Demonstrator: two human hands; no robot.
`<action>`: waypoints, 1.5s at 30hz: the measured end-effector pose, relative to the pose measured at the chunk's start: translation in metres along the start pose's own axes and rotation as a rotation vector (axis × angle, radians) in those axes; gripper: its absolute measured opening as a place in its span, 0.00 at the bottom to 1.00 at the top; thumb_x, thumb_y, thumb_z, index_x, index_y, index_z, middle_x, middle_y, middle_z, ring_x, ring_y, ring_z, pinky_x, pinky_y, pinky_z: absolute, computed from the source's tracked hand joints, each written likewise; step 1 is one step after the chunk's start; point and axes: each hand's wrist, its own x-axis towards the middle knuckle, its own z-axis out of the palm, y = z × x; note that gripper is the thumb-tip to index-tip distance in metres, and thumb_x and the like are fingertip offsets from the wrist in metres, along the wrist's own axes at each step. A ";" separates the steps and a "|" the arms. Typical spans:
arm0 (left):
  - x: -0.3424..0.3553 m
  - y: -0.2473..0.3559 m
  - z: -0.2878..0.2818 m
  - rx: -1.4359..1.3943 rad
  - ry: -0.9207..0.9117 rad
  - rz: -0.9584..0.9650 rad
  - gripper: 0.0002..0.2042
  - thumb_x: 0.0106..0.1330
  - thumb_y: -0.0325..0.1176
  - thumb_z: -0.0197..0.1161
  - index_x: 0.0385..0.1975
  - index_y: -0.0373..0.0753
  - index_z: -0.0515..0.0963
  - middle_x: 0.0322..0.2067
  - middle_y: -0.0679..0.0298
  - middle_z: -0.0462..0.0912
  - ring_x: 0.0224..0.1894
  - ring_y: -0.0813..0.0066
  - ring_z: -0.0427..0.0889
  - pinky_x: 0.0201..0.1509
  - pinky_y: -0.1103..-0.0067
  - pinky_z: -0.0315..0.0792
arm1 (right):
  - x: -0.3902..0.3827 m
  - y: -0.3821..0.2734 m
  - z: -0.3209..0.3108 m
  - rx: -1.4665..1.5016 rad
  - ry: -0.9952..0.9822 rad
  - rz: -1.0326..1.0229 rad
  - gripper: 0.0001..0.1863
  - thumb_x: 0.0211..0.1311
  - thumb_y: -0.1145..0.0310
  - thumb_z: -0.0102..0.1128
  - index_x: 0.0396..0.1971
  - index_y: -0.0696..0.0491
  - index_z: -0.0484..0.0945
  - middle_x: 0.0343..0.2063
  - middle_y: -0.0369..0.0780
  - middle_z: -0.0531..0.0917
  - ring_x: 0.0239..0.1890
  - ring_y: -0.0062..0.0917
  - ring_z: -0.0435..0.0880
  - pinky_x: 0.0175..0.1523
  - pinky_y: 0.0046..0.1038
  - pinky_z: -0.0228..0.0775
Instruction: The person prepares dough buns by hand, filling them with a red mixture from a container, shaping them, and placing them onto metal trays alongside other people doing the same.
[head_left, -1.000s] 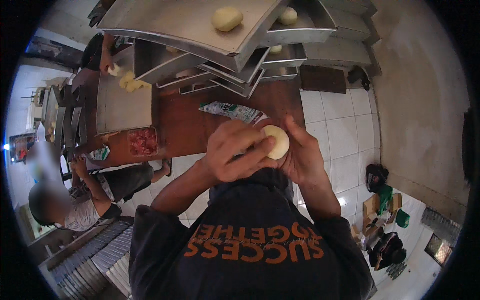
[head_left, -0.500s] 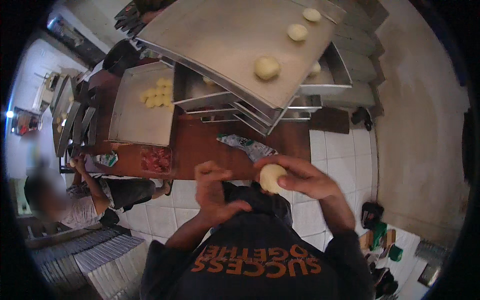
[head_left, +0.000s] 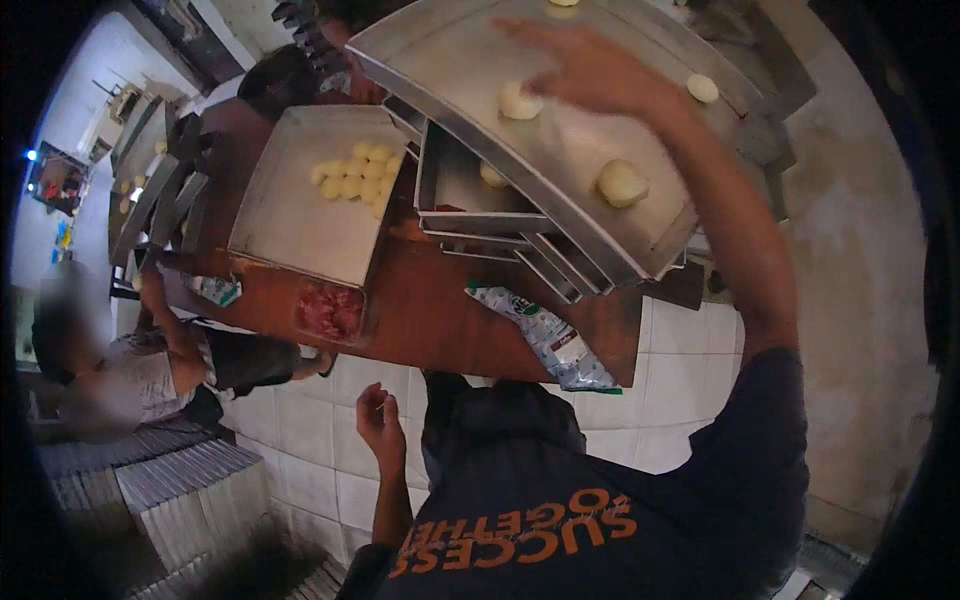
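Note:
My right hand (head_left: 585,68) reaches over the top metal tray (head_left: 440,40), its fingers stretched out and blurred by motion. A round pale dough ball (head_left: 520,101) lies on the tray just under its thumb. Nearer the front corner sits a larger dough ball (head_left: 622,183), and another dough ball (head_left: 703,88) rests toward the right side. One more shows at the top edge. My left hand (head_left: 381,418) hangs low in front of the table, fingers loosely bent, with nothing in it.
More trays (head_left: 480,215) are stacked crosswise below. To the left, a tray (head_left: 300,225) holds several small dough balls. A box of reddish filling (head_left: 331,312) and a printed plastic bag (head_left: 545,335) lie on the brown table (head_left: 430,335). A co-worker (head_left: 150,375) is at far left.
My right hand has moved from in front of my body up over the top tray, and the dough ball it held now lies there. My left hand has dropped lower and leftward.

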 end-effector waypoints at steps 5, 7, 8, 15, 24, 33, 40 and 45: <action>0.050 -0.001 -0.015 -0.031 -0.035 0.125 0.10 0.60 0.25 0.54 0.40 0.29 0.69 0.33 0.64 0.73 0.35 0.80 0.71 0.41 0.83 0.67 | 0.018 -0.006 -0.010 0.081 -0.492 0.076 0.12 0.55 0.69 0.52 0.37 0.58 0.75 0.36 0.43 0.78 0.38 0.35 0.76 0.48 0.31 0.66; 0.098 0.009 -0.022 0.035 -0.076 0.198 0.10 0.60 0.25 0.54 0.40 0.31 0.70 0.32 0.64 0.74 0.35 0.80 0.72 0.40 0.83 0.67 | 0.005 -0.019 -0.009 -0.029 -0.394 0.074 0.10 0.55 0.70 0.51 0.36 0.58 0.75 0.35 0.43 0.79 0.39 0.34 0.77 0.49 0.30 0.65; 0.125 0.011 -0.026 0.087 -0.124 0.231 0.09 0.60 0.25 0.54 0.40 0.31 0.70 0.32 0.64 0.75 0.35 0.81 0.72 0.39 0.83 0.68 | 0.001 -0.020 -0.019 -0.002 -0.352 0.124 0.11 0.55 0.70 0.51 0.36 0.59 0.75 0.35 0.44 0.79 0.39 0.33 0.77 0.47 0.29 0.66; 0.329 -0.033 0.018 0.431 -0.326 0.160 0.15 0.55 0.31 0.59 0.43 0.39 0.69 0.34 0.55 0.77 0.35 0.68 0.78 0.39 0.75 0.71 | -0.007 -0.178 -0.029 0.013 0.602 0.684 0.09 0.56 0.72 0.52 0.33 0.62 0.74 0.30 0.43 0.77 0.37 0.26 0.74 0.45 0.27 0.64; 0.372 -0.053 0.121 0.303 -0.518 -0.089 0.26 0.46 0.35 0.63 0.44 0.31 0.61 0.36 0.50 0.75 0.38 0.57 0.76 0.41 0.69 0.70 | -0.022 -0.264 0.201 0.695 -0.101 1.205 0.11 0.50 0.73 0.57 0.35 0.58 0.75 0.32 0.42 0.79 0.35 0.25 0.78 0.40 0.23 0.68; 0.348 0.012 -0.072 -0.689 -0.565 -0.259 0.18 0.49 0.35 0.59 0.40 0.38 0.67 0.34 0.59 0.72 0.32 0.72 0.71 0.31 0.79 0.65 | -0.013 -0.293 0.321 0.717 -0.446 0.721 0.16 0.55 0.65 0.53 0.40 0.59 0.72 0.35 0.51 0.77 0.41 0.44 0.76 0.47 0.35 0.67; 0.331 -0.034 -0.121 -1.003 -0.467 -0.283 0.18 0.55 0.35 0.52 0.46 0.41 0.65 0.35 0.58 0.71 0.32 0.69 0.72 0.31 0.79 0.70 | 0.005 -0.312 0.344 0.424 -0.663 0.561 0.16 0.52 0.66 0.54 0.40 0.57 0.71 0.32 0.49 0.78 0.36 0.43 0.77 0.38 0.40 0.70; 0.290 -0.006 -0.135 -1.269 -0.260 -0.694 0.20 0.54 0.34 0.51 0.49 0.40 0.64 0.39 0.55 0.71 0.41 0.62 0.74 0.39 0.74 0.75 | 0.000 -0.317 0.361 0.252 -0.733 0.289 0.13 0.50 0.69 0.54 0.36 0.55 0.74 0.29 0.46 0.78 0.32 0.40 0.78 0.35 0.37 0.72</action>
